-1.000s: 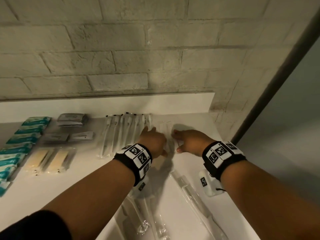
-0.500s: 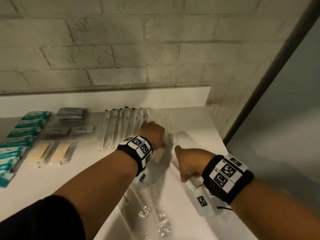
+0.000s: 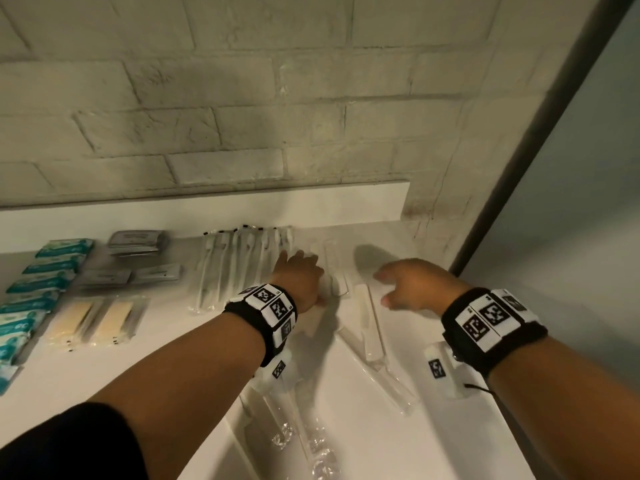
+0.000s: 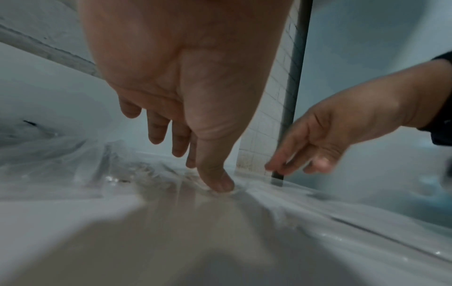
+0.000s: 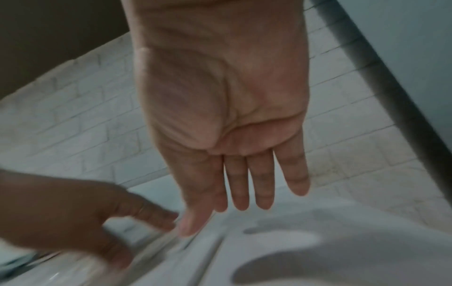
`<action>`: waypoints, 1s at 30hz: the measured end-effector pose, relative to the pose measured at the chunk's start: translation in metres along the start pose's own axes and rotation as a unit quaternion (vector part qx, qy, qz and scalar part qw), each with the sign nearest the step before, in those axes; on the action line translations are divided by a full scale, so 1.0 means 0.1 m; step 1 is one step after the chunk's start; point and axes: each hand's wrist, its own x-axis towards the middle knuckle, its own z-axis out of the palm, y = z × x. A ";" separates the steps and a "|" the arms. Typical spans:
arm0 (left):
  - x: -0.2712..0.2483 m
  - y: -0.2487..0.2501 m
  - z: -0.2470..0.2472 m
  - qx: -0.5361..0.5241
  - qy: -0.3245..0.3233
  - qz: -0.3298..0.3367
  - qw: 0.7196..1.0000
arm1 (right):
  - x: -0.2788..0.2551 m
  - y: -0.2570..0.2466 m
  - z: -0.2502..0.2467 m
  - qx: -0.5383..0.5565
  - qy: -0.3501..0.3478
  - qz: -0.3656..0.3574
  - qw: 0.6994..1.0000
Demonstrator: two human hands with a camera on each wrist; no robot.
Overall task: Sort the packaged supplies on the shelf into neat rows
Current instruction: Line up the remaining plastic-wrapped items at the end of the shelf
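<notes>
On the white shelf (image 3: 104,368) a row of long clear packets (image 3: 239,268) lies against the back. My left hand (image 3: 301,275) rests at the right end of that row. Its fingers are straight and its thumb (image 4: 220,183) presses on a clear packet (image 3: 334,268). My right hand (image 3: 412,282) hovers just to the right, palm down and fingers spread (image 5: 247,183), holding nothing. Another long clear packet (image 3: 370,323) lies below it, slightly askew. Further clear packets (image 3: 391,382) (image 3: 301,420) lie loose near the front edge.
Teal packets (image 3: 45,271) run down the far left, with grey sachets (image 3: 135,242) and yellow packets (image 3: 93,320) beside them. A brick wall (image 3: 242,116) backs the shelf. A dark post (image 3: 519,174) marks the right end, close to my right hand.
My right hand drew back to a packet near the front, then came forward and up again beside the left hand. The left hand has stayed on the packet at the row's end.
</notes>
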 end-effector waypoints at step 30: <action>0.02 0.27 -0.02 -0.057 -0.008 0.042 0.997 | 1.00 -0.04 0.20 -0.090 -0.073 0.009 0.993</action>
